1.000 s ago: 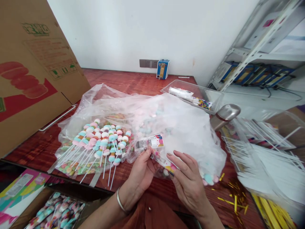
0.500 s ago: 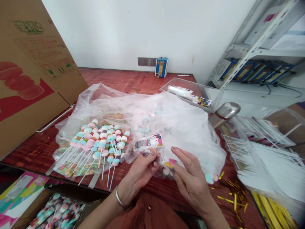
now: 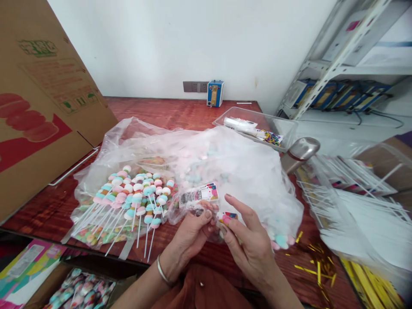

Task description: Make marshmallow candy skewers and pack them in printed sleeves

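My left hand (image 3: pixel 195 227) is closed, thumb against fingers, on a crinkled clear plastic packet; its fingers hide much of the part gripped. A printed label card (image 3: pixel 199 194) lies just beyond those fingertips. My right hand (image 3: pixel 249 234) pinches the packet's right part by a second colourful card (image 3: pixel 228 216), its index finger stretched out above. Dark and pale contents under the plastic are too blurred to name. Left of my hands, several marshmallow skewers (image 3: pixel 137 191) in pink, blue and white lie on a bag of ring-shaped sweets (image 3: pixel 93 236).
A large bag of pastel marshmallows (image 3: pixel 244 167) covers the table's middle. Behind it stand a clear tray (image 3: pixel 289 128) and a blue device (image 3: pixel 215 93). A steel flask (image 3: pixel 299 154) and bagged white sticks (image 3: pixel 363 223) are right, a cardboard box (image 3: pixel 58 86) left. Gold strips (image 3: pixel 318 262) lie near the edge.
My right hand has moved left towards my left hand, and its fingers have closed in on the packet's right part. My left hand keeps its grip. The view has shifted slightly.
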The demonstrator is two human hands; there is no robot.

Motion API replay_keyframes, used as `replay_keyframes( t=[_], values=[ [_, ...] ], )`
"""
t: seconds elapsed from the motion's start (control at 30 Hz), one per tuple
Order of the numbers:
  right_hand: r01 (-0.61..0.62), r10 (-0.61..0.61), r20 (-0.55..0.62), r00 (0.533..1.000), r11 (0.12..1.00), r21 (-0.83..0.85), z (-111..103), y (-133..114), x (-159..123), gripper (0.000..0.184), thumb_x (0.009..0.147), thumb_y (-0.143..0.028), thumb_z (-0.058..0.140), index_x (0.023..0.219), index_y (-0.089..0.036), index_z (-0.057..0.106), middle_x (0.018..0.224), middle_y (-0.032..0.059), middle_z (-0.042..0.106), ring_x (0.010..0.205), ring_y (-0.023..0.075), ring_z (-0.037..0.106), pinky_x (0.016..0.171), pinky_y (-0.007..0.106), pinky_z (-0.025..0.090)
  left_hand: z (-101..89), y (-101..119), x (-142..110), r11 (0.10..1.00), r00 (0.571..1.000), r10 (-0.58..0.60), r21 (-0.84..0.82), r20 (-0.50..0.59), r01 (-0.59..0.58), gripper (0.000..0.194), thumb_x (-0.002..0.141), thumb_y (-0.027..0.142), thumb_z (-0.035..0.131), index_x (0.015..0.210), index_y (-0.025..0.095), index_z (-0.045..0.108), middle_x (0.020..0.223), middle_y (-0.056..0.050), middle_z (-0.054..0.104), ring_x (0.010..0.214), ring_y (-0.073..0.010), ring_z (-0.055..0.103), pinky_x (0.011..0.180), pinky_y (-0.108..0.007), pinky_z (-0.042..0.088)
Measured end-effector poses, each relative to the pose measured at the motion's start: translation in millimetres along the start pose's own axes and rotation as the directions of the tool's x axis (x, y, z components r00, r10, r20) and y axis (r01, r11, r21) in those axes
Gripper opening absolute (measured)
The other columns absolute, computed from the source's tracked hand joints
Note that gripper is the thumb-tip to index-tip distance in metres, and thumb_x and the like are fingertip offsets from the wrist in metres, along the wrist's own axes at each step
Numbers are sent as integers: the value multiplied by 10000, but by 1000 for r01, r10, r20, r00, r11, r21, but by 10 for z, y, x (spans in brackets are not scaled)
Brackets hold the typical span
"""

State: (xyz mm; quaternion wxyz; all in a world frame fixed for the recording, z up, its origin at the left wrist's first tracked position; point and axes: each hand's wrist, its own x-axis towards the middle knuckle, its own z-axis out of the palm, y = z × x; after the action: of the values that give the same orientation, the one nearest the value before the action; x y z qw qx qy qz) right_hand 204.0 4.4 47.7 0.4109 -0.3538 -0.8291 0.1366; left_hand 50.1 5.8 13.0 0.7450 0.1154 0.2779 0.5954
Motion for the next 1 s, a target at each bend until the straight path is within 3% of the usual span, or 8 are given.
replay_keyframes(
  t=[0.23, 0.43, 0.63, 0.83, 1.0],
  values=[
    [46, -56, -98, 994, 995, -94, -36, -91, 62, 244, 859, -84, 624, 1085, -175, 624, 1324, 158, 542, 1203, 282, 523, 961, 473, 474, -88, -50, 11, 994, 998, -55, -97, -20, 53, 177, 728, 190, 795, 819, 126, 656, 748, -6, 632, 612, -67, 560, 616, -182, 487],
    [21, -24, -41, 999, 997, -74, 2, -152, 108, 199, 862, -142, 647, 1054, -161, 602, 1344, 170, 522, 1194, 286, 513, 943, 470, 480, -35, -26, -33, 995, 998, -35, -96, 55, 40, 167, 741, 175, 776, 828, 120, 645, 834, -33, 667, 726, -123, 622, 670, -232, 514],
    [-29, 32, -61, 998, 998, 52, -13, -199, 61, 324, 884, -129, 614, 1200, -188, 571, 1354, 137, 505, 1229, 251, 505, 985, 423, 474, -54, -3, -32, 985, 993, -73, -146, 89, 86, 163, 754, 174, 768, 852, 128, 647, 748, -5, 657, 630, -97, 602, 615, -219, 498],
    [44, -42, -58, 997, 999, 24, -84, -256, 59, 307, 864, -106, 618, 1159, -186, 596, 1362, 133, 488, 1239, 260, 501, 978, 415, 471, -36, 11, -32, 946, 988, -138, -285, 75, 154, 157, 740, 135, 772, 826, 141, 640, 746, 12, 663, 640, -95, 618, 620, -212, 500],
    [80, -79, -64, 995, 997, 10, -97, -295, 75, 273, 858, -88, 605, 1118, -171, 602, 1343, 138, 503, 1232, 263, 509, 981, 418, 471, -21, 49, -43, 936, 985, -160, -309, 61, 171, 192, 718, 158, 795, 851, 149, 658, 741, 20, 656, 634, -96, 608, 605, -204, 488]
  ],
)
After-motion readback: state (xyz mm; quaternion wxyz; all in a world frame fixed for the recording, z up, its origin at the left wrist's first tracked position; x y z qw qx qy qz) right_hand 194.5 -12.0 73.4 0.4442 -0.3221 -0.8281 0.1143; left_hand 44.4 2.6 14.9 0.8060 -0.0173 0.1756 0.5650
